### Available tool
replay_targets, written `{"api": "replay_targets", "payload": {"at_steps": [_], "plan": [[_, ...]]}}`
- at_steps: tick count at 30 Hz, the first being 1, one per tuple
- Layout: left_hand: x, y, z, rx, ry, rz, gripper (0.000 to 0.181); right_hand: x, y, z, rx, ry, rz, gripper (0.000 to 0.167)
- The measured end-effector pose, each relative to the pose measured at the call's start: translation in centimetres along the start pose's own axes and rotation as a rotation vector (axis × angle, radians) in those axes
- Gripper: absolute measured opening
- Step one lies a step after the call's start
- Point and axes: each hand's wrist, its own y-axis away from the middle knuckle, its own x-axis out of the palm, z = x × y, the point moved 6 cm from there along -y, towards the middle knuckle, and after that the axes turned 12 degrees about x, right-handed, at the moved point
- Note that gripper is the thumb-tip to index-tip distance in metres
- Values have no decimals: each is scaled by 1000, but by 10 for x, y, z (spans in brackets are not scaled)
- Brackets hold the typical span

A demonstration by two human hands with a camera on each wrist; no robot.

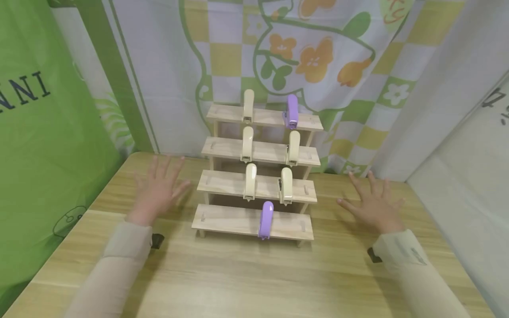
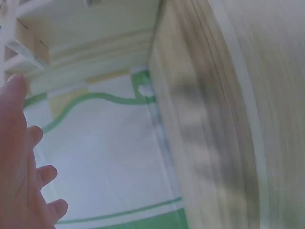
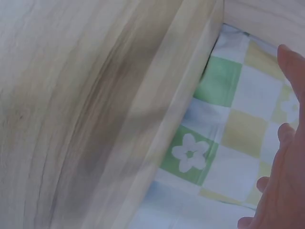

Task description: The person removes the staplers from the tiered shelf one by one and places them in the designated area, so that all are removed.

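A light, wood-grained table (image 1: 238,282) with a rounded back-left corner stands before me, and on it sits a pale wooden four-step stand (image 1: 226,217). The top step bears a glossy cream curved stapler (image 1: 248,104) and, to its right, a purple curved stapler (image 1: 293,110). Below — two cream staplers (image 1: 247,143) on the second step, two cream staplers (image 1: 250,181) on the third, one purple stapler (image 1: 266,219) on the lowest.

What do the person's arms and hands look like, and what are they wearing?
The left sleeve and right sleeve are long and pale cream. A small dark piece shows beside the left wrist, another beside the right. The right sleeve has a little greyish mark. The left hand and right hand wear no gloves.
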Motion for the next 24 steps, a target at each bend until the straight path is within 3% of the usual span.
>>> {"api": "replay_targets", "payload": {"at_steps": [6, 13, 19, 24], "plan": [[-2, 0, -22, 56, 5, -48, 73, -6, 5, 5, -30, -32, -56, 86], [-8, -2, -47, 120, 8, -94, 73, -19, 12, 18, -86, -38, -178, 80], [-5, -2, -66, 185, -33, -111, 74, -38, 21, 39, -181, -139, -277, 75], [-1, 2, -78, 199, -32, -103, 73, -54, 29, 62, -281, -253, -393, 67]]}}
